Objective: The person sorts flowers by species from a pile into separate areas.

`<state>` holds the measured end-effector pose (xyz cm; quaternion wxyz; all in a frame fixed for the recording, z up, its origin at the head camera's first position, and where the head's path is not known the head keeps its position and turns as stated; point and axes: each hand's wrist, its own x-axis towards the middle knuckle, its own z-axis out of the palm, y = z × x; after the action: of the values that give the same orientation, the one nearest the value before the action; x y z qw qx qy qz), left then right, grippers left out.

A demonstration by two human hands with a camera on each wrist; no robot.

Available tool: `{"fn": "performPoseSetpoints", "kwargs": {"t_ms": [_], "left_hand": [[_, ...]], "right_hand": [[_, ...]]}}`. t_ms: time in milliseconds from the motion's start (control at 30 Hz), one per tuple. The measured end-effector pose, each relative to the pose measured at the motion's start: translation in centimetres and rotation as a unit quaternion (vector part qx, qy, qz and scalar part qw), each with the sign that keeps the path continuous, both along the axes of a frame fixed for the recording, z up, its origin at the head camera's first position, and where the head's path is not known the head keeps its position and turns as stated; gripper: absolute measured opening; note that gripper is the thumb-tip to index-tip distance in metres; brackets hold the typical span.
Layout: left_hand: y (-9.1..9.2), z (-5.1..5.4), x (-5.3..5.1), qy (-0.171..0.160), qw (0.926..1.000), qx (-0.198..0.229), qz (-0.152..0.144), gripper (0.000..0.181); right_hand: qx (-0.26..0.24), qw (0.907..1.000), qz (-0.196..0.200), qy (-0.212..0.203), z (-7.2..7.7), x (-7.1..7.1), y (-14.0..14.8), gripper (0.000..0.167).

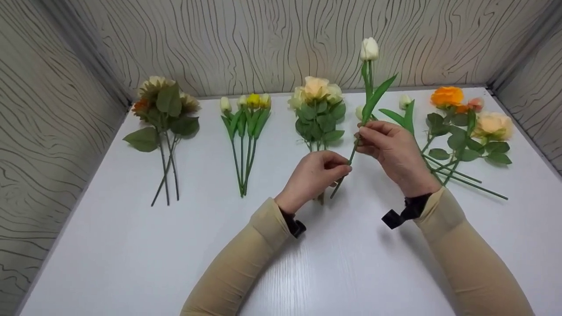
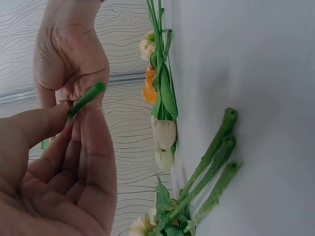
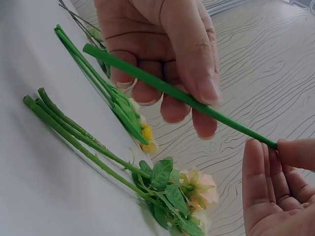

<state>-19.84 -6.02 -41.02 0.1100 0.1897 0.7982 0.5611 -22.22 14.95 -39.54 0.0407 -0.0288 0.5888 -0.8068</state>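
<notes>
A white tulip (image 1: pixel 369 49) with green leaves is held up off the table, its stem slanting down to the left. My right hand (image 1: pixel 397 153) pinches the stem just below the leaves. Lower on the same stem (image 3: pixel 142 76), my left hand (image 1: pixel 314 175) grips it between thumb and fingers, and the cut end sticks out past them. In the left wrist view the left hand (image 2: pixel 64 172) is close, with the stem tip (image 2: pixel 93 93) pointing toward the camera. Beneath the hands lies a bunch of cream roses (image 1: pixel 318 94).
Left on the white table (image 1: pixel 131 263) are brownish flowers (image 1: pixel 160 103) with crossed stems, then white and yellow tulips (image 1: pixel 250 118). To the right lie more white tulips (image 1: pixel 405 102), an orange flower (image 1: pixel 447 95) and a peach rose (image 1: pixel 494 126). A patterned wall stands behind.
</notes>
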Motion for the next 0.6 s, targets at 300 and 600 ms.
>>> {"fn": "performPoseSetpoints", "kwargs": {"t_ms": [300,600], "left_hand": [[-0.8,0.1,-0.2,-0.02,0.9998,0.009,0.0,0.007],[-7.6,0.8,-1.2,-0.016,0.9968,-0.053,0.058,0.013]], "right_hand": [[0.054,0.9982,0.023,0.017,-0.7,0.3,-1.0,0.035],[0.075,0.9963,0.04,0.005,-0.9,0.1,-1.1,0.039]]}}
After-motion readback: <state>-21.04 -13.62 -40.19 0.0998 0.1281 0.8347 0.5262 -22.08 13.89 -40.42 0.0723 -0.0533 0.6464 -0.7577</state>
